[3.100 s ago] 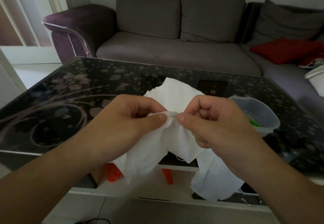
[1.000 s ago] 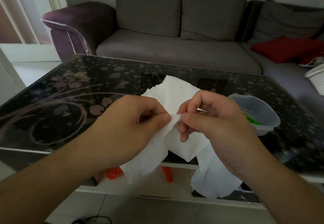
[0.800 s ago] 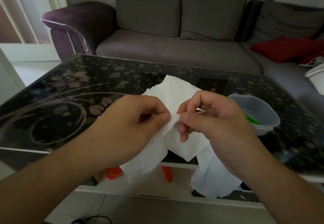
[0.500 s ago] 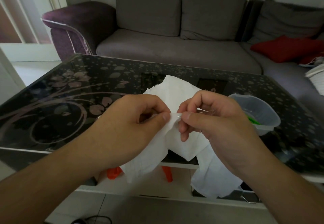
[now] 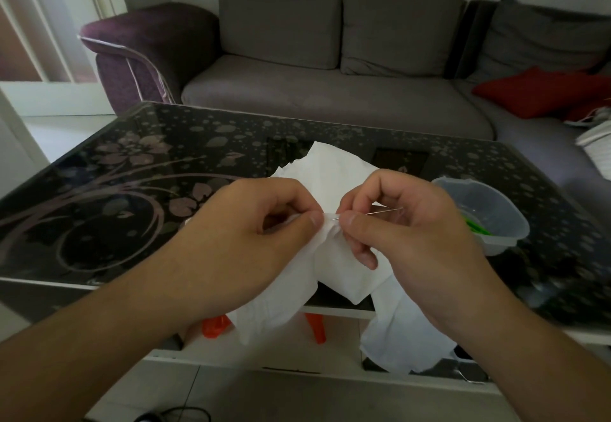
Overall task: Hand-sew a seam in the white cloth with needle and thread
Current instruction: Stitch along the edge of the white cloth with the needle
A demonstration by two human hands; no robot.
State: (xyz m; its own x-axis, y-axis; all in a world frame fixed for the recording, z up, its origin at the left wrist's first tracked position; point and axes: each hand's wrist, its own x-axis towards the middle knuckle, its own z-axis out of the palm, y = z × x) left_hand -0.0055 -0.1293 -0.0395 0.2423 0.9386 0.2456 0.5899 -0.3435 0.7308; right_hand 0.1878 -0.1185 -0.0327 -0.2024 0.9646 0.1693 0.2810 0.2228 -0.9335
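Both hands are held above the near edge of the black glass table (image 5: 139,190), close together, with the white cloth (image 5: 334,173) between them. The left hand (image 5: 244,243) is closed into a loose fist and pinches a folded edge of the cloth between the thumb and the forefinger. The right hand (image 5: 413,233) is also mostly closed; its thumb and forefinger press together on the needle (image 5: 370,214) right beside the pinched fold. The needle lies almost level, its thin shaft passing to the right across the inside of the right hand. The thread is too fine to see. The upper part of the cloth rests on the table behind the hands, and the lower part hangs down over the near edge, in front of the white shelf (image 5: 330,311) under the table. A clear plastic container (image 5: 489,210) stands on the table near the right edge, just beside the right hand, with something green in it. Behind the far edge of the table is a grey sofa (image 5: 330,91) with a red cushion (image 5: 542,91) on it.
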